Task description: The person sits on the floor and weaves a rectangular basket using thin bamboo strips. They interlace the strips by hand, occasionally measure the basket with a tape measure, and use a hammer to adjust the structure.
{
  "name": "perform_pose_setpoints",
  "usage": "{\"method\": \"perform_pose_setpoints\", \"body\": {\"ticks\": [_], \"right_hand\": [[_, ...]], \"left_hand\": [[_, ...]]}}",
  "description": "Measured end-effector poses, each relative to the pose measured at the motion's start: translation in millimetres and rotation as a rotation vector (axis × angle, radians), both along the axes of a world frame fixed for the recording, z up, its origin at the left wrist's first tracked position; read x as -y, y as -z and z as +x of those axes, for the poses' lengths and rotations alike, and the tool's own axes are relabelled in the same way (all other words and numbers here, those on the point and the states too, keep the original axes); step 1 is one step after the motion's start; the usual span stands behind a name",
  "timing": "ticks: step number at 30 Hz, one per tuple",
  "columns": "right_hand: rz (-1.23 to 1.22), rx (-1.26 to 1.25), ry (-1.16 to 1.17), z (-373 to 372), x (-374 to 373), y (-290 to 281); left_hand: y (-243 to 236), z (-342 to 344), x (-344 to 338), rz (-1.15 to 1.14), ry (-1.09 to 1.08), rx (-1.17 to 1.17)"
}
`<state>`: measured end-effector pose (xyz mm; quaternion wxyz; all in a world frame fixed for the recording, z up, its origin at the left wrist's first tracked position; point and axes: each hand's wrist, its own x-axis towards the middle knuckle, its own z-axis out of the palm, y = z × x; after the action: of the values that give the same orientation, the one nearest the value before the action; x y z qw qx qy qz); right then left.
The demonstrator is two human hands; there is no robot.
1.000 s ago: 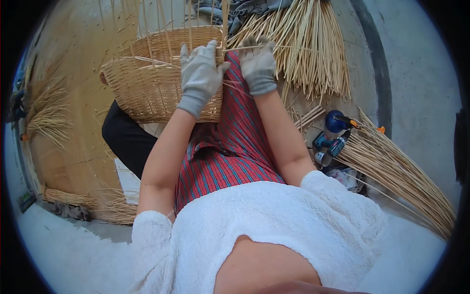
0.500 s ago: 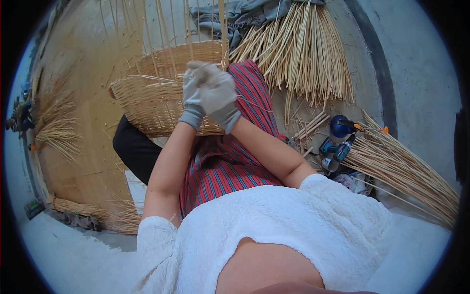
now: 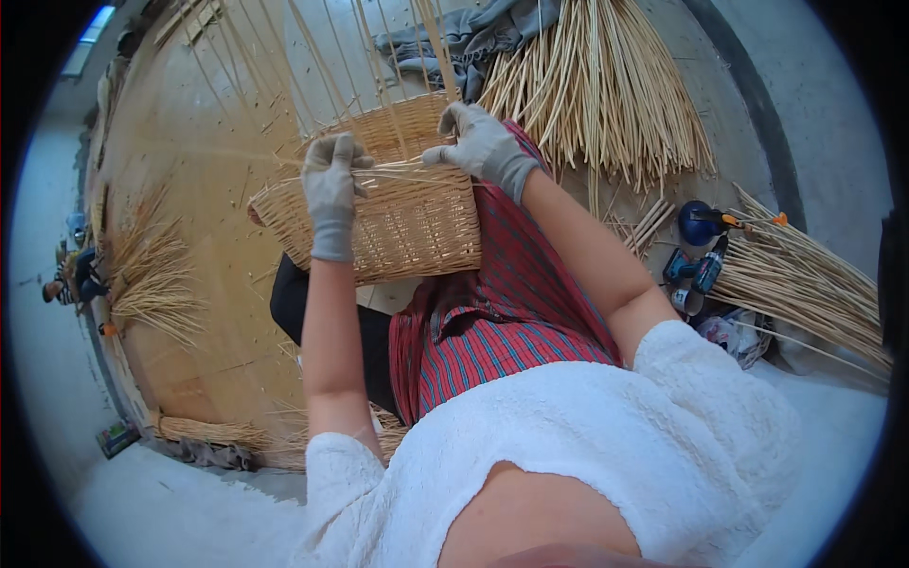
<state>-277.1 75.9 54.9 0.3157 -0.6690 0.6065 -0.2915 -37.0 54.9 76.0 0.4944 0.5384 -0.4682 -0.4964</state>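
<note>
A partly woven cane basket (image 3: pixel 417 227) rests against my lap, with tall flat stakes (image 3: pixel 365 57) rising from it. Both my hands wear pale gloves with grey cuffs. At the rim's left part, my left hand (image 3: pixel 331 185) is closed, its fingers curled on a thin cane strand (image 3: pixel 398 170) that runs along the rim. My right hand (image 3: pixel 483 150) is at the rim's right end, thumb stretched toward the left and fingers apart from it, beside the right-hand stakes. The tips of its fingers are partly hidden.
Beyond the basket lies a large bundle of cane rods (image 3: pixel 597 95) beside a grey cloth (image 3: pixel 464 43). On the right are another rod bundle (image 3: pixel 805 284), a blue power drill (image 3: pixel 705 270) and a round blue object (image 3: pixel 694 222). Loose cane (image 3: pixel 156 275) lies on the board at left.
My hands were together at the rim's right part, blurred. Now they are apart, the left one farther left and the right one farther right. The whole view has shifted a little.
</note>
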Motion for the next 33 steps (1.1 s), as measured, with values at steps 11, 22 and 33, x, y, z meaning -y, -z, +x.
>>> {"method": "perform_pose_setpoints", "body": {"ticks": [11,22,33], "right_hand": [[0.092,-0.256,0.317,40,18,19],[0.078,0.595,0.273,10,-6,50],[-0.463,-0.115,0.593,-2,0,84]], "left_hand": [[-34,-147,63,-0.698,0.31,0.768],[44,-68,-33,-0.191,0.252,0.747],[-8,107,-36,-0.107,0.17,0.08]]}}
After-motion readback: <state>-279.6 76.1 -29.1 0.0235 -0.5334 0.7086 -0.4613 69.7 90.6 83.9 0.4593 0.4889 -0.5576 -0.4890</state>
